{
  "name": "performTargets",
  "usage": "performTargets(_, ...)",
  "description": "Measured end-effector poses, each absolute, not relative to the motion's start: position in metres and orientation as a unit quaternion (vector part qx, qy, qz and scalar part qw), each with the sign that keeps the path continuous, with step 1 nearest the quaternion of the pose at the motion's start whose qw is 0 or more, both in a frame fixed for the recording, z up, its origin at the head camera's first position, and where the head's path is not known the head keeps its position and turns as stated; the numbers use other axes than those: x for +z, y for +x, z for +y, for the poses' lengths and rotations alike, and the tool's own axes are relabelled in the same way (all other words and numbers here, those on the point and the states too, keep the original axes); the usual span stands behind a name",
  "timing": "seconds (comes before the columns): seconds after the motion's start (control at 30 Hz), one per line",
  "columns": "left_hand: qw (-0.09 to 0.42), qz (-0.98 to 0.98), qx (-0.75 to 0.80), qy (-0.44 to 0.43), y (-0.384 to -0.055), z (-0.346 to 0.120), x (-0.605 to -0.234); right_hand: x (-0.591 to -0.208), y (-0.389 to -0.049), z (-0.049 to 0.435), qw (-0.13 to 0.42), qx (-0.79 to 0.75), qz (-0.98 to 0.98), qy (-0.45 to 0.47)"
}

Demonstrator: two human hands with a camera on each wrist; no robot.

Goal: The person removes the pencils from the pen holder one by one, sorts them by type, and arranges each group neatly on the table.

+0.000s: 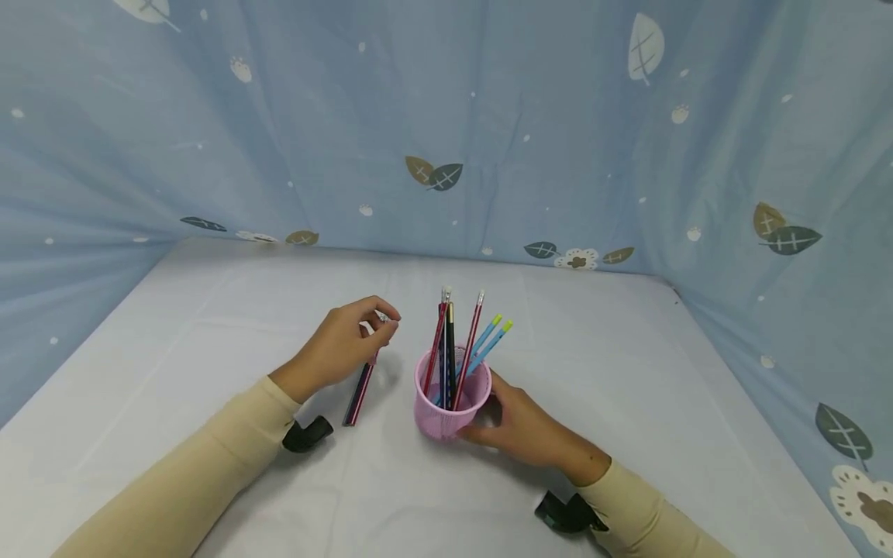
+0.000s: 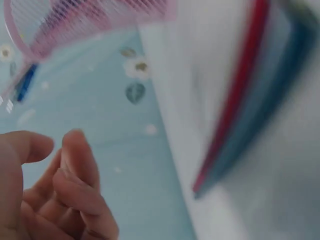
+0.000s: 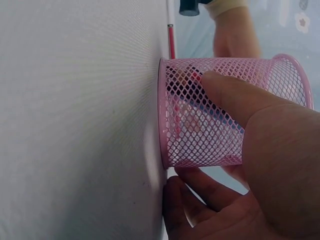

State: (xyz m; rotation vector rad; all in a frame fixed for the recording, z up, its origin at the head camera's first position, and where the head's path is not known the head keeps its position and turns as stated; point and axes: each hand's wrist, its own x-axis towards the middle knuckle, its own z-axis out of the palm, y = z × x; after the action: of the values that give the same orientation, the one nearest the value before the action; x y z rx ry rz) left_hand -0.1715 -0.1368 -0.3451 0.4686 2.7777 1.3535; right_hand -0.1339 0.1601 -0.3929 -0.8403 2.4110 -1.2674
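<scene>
A pink mesh pencil cup [image 1: 438, 425] stands upright on the white-covered table. My right hand [image 1: 533, 434] grips it from the right, thumb lying along the mesh in the right wrist view. Inside lean red-striped pencils [image 1: 471, 341], dark pencils [image 1: 451, 349] and light blue pencils [image 1: 497, 338] with yellow-green ends. To the cup's left, my left hand [image 1: 338, 345] hovers above a few red and dark pencils [image 1: 359, 397] lying on the cloth. Its fingers are loosely bent; the left wrist view shows nothing between thumb and fingertips, with the pencils [image 2: 237, 95] blurred beside them.
A blue curtain [image 1: 335, 116] with leaf and flower prints hangs behind and at both sides of the table [image 1: 593, 349]. Black wrist straps with mounts [image 1: 307, 435] sit under both cream sleeves [image 1: 188, 465].
</scene>
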Motion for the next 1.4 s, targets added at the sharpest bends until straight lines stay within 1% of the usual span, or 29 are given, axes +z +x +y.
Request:
performTargets(0.3,-0.028,0.866,0.463,0.186,-0.154,-0.116,-0.336,-0.394,-0.135,0.16,0.142,-0.443,0.834,-0.297)
performTargets(0.43,-0.03,0.863,0.463,0.199,-0.15,-0.109,-0.337,-0.395,-0.134,0.161,0.136,-0.442,0.835,-0.297)
performTargets(0.73,-0.041,0.879,0.434,0.195,-0.143,-0.098,-0.341,-0.394,-0.134,0.161,0.131,-0.44,0.833,-0.308)
performTargets(0.97,-0.031,0.88,0.434,0.192,-0.141,-0.094,-0.344,-0.393,-0.133,0.16,0.146,-0.439,0.836,-0.296)
performTargets(1.2,-0.041,0.882,0.424,0.202,-0.142,-0.092,-0.345,-0.392,-0.133,0.159,0.143,-0.44,0.835,-0.297)
performTargets(1.4,-0.018,0.881,0.43,0.196,-0.142,-0.091,-0.345,-0.392,-0.132,0.159,0.149,-0.439,0.837,-0.291)
